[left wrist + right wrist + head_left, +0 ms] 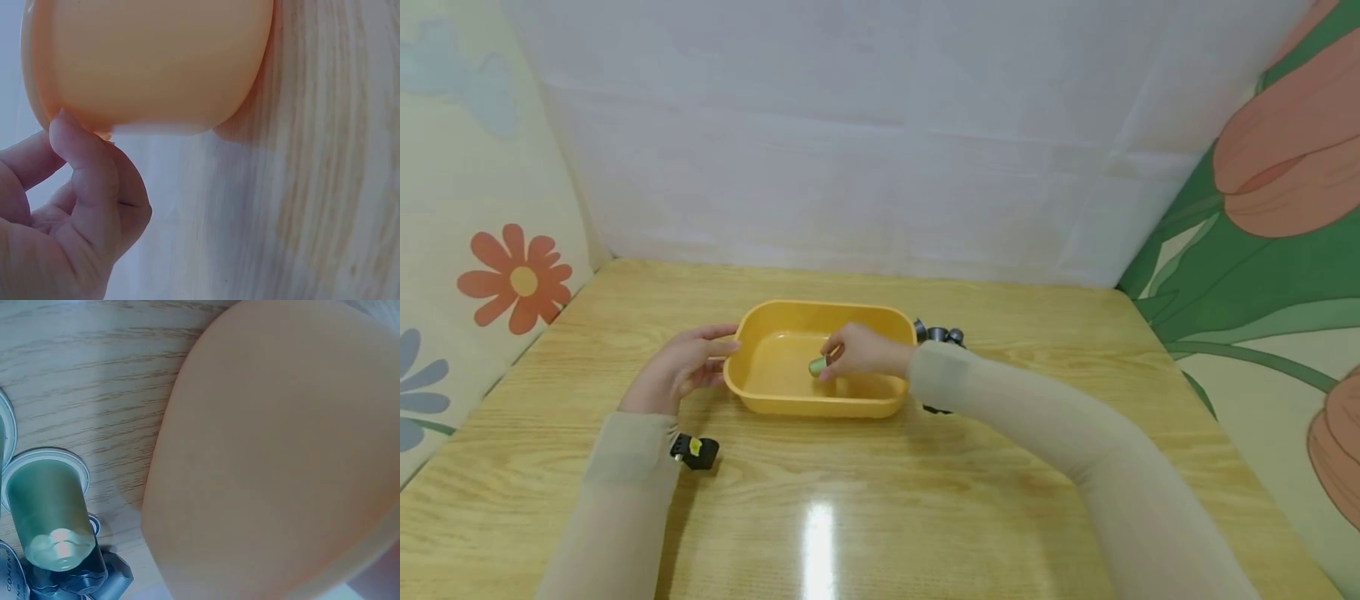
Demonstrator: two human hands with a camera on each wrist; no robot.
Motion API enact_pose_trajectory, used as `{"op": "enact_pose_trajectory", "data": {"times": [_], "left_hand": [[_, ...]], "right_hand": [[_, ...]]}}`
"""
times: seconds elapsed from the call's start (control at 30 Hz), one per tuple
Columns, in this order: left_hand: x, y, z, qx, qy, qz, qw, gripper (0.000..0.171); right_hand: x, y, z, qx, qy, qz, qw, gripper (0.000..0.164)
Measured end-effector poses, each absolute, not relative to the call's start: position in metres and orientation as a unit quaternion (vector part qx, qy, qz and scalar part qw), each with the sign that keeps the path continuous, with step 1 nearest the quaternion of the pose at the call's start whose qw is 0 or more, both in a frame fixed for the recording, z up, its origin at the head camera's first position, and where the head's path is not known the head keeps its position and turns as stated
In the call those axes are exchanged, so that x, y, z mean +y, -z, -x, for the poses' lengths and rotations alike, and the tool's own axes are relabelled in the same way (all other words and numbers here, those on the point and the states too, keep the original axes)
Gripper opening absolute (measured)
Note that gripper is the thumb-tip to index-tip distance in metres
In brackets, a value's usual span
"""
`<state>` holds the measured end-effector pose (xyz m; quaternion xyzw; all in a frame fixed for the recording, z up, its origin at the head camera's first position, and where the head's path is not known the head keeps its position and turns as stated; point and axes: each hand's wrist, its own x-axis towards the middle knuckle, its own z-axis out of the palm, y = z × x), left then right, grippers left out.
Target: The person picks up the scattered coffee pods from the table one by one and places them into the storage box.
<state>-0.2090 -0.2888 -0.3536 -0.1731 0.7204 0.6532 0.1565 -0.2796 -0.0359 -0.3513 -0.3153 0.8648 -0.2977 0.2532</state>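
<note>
A yellow plastic basin stands on the wooden table. My left hand holds its left end by the rim; in the left wrist view, the fingertips are against the wall just under the rim. Reaching over the right side, my right hand pinches a small green capsule inside the basin, low over its floor. The right wrist view shows mostly the basin's outer wall, and the right hand's fingers are hidden there.
Beside the basin's right end, dark capsules stand on the table, partly behind my right sleeve. The right wrist view shows a green capsule with a silver rim among dark ones. A white sheet hangs behind the table.
</note>
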Motion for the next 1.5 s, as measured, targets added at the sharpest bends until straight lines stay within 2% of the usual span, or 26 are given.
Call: {"op": "enact_pose_trajectory", "data": {"times": [0.3,0.53,0.7,1.27,1.5], "left_hand": [[-0.285,0.352,0.211,0.724,-0.649,0.172,0.157,0.061],[-0.283,0.35,0.212,0.729,-0.645,0.171,0.156,0.06],[-0.282,0.35,0.213,0.732,-0.641,0.168,0.158,0.061],[-0.282,0.355,0.213,0.724,-0.646,0.186,0.153,0.061],[-0.282,0.356,0.213,0.722,-0.648,0.189,0.152,0.06]], "right_hand": [[-0.034,0.351,0.279,0.864,0.288,0.327,0.251,0.046],[-0.029,0.347,0.279,0.862,0.315,0.295,0.266,0.057],[-0.02,0.345,0.283,0.856,0.344,0.284,0.26,0.053],[0.039,0.333,0.29,0.824,0.452,0.24,0.245,0.051],[0.063,0.331,0.291,0.821,0.477,0.224,0.219,0.05]]}}
